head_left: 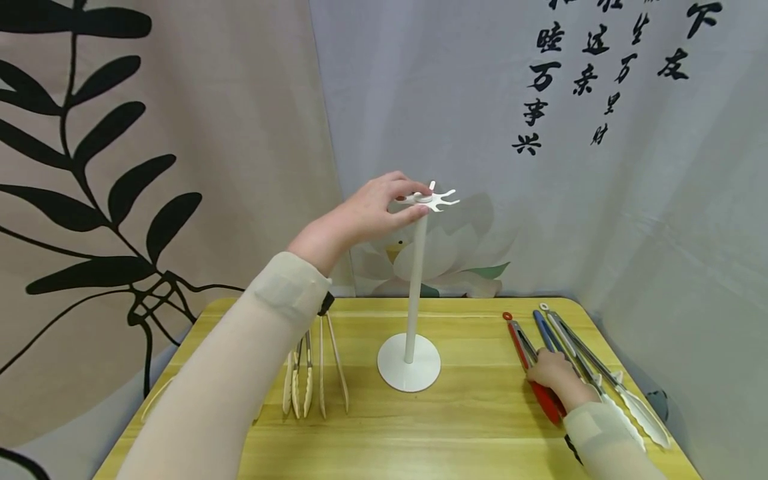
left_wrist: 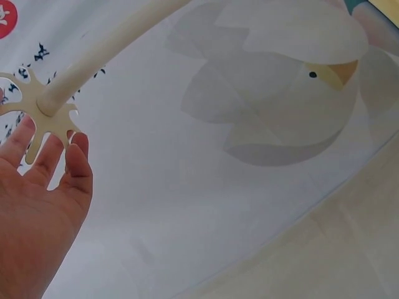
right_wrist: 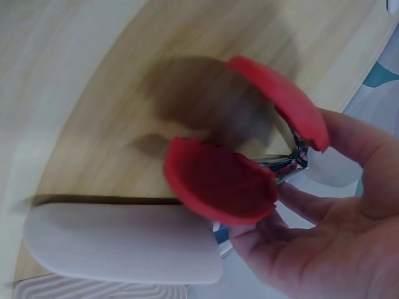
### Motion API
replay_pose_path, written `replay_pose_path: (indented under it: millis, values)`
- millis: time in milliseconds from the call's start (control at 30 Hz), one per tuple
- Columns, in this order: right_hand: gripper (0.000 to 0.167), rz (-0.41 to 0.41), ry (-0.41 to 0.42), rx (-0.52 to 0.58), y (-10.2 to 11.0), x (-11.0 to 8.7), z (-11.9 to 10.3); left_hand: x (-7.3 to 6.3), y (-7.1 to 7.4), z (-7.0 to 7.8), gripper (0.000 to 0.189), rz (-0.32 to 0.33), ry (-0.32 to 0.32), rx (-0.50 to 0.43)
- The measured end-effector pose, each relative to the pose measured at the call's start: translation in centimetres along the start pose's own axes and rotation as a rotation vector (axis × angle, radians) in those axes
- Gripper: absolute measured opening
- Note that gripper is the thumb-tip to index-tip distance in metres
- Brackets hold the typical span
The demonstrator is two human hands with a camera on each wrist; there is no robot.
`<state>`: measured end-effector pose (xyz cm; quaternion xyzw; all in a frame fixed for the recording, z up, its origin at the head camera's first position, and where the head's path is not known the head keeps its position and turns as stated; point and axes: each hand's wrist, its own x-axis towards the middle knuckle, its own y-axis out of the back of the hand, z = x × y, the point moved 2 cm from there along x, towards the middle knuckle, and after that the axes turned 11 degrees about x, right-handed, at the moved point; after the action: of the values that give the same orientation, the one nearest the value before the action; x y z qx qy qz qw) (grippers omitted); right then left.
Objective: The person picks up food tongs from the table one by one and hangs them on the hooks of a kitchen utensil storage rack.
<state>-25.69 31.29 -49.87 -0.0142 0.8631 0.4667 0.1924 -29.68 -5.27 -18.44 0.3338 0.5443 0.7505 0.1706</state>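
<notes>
My left hand (head_left: 369,213) holds the hooked top (head_left: 443,201) of a white stand (head_left: 416,287), its thumb and fingers at the edge. In the left wrist view, the fingers reach among the prongs of that top (left_wrist: 45,112). My right hand (head_left: 559,377) grips red-headed tongs (head_left: 546,402) at the right of the table. In the right wrist view, the two red heads (right_wrist: 218,180) stand spread apart, with fingers and thumb around the arms behind them. Blue-handled tongs (head_left: 543,328) with pale heads lie just right of that hand.
Silver tongs (head_left: 600,367) lie along the right table edge. Left of the stand's round base (head_left: 396,381), several beige-tipped tongs (head_left: 308,383) lie partly hidden behind my left sleeve (head_left: 240,373). A printed curtain (head_left: 432,80) hangs behind the wooden table (head_left: 474,413).
</notes>
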Motion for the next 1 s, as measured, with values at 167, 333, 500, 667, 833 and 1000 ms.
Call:
replay_pose_path:
  millis: [167,333,500,667,833,1000]
  values:
    - [0.066,0.017,0.020,-0.005,-0.2,0.3,0.0,0.0,0.0,0.0,0.040,0.002,-0.001,-0.001]
    - [0.066,0.023,0.046,0.021,-0.4,0.2,0.0,0.0,0.0,0.0,0.040,0.004,0.002,-0.007]
    - [0.062,0.024,0.058,0.012,-0.3,0.2,-0.2,0.0,-0.1,-0.1,0.041,0.006,0.003,-0.003]
    - [0.060,0.060,0.085,0.028,-0.2,0.3,-0.5,0.0,-0.1,-0.1,0.041,0.006,0.005,-0.003]
    - [0.065,0.080,0.116,0.072,0.1,0.0,-1.1,0.0,-0.1,0.0,0.040,0.005,0.008,-0.006]
    - [0.063,0.096,0.187,0.110,0.2,-0.7,-2.0,0.0,-0.2,-0.1,0.040,0.004,0.005,-0.009]
